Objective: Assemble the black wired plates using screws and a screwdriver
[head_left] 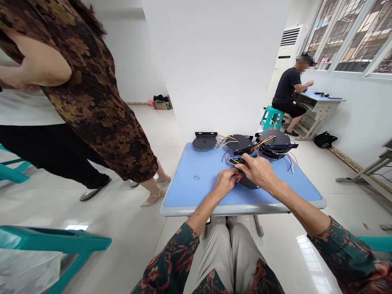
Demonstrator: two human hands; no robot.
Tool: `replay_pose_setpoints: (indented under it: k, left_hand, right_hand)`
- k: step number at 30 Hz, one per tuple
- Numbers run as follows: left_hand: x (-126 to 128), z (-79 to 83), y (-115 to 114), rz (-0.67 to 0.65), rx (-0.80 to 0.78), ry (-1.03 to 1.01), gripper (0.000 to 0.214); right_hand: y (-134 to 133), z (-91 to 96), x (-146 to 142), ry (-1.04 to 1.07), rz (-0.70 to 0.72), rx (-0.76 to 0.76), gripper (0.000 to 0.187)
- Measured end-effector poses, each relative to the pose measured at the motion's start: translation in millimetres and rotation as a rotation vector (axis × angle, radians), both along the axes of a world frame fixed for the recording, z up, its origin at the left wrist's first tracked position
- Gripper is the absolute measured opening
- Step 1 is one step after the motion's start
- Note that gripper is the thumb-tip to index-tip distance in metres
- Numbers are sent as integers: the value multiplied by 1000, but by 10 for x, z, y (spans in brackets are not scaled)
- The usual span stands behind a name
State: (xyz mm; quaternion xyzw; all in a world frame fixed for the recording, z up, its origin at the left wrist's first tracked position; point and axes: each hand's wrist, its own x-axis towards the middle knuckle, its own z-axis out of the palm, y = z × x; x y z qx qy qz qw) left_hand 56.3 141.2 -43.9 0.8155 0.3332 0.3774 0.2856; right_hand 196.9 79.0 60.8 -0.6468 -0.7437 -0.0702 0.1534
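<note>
Both of my hands are over a black round disc [249, 182] with a bracket edge and wires, lying near the front middle of the table. My left hand [227, 181] is closed, its fingertips pinched at the disc's left side, where a bit of red shows. Above it, my right hand [259, 171] has its fingers closed around something dark, mostly covered by the fingers. A few small silvery screws [196, 177] lie to the left. Farther back is a black disc with a bracket [204, 142], then a wired disc [239, 143] and a stack of wired discs [273, 139].
The blue table [186, 192] has a grey rim. Close on the left stand people, one in a patterned dress [92, 81]. A teal stool [55, 239] is at lower left. At the far right, a seated person [289, 87] works at another desk [324, 100].
</note>
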Motion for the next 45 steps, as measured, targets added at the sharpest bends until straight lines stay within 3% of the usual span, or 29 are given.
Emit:
replay_pose_setpoints:
  k: [4,6,14,19,22,28,31,35,41,45]
  left_hand:
    - [-20,19,-30,-13,-28,-16,14]
    - [-28,22,-33,-13,-28,-16,14]
    - [-23,2,-18,-7,3,13,18]
    - [-31,23,-24,-15,-26,4,10]
    - [-24,35,-26,-9,-61,-14,12]
    - [-14,39,-38,-13,-49,2,17]
    - [-7,30,-35,-11,-24,47,16]
    - [3,19,-25,-5,-8,82,17]
    - [-7,46,-48,7,4,108,19]
    - [-5,60,-61,3,-31,87,11]
  right_hand:
    - [-48,33,51,102,192,44,26]
    - [-57,41,48,66,215,75,26]
    - [-35,26,-78,-192,80,52,22]
    - [-62,135,-179,-264,-18,50,40]
    - [-74,196,-187,-283,-70,28,41]
    - [-67,200,-66,-250,128,-11,20]
    - [-73,195,-86,-301,48,4,19]
    - [-84,225,-166,-330,-73,17,32]
    - [-80,242,-91,-294,112,-34,21]
    - [-91,240,-104,-291,19,-65,20]
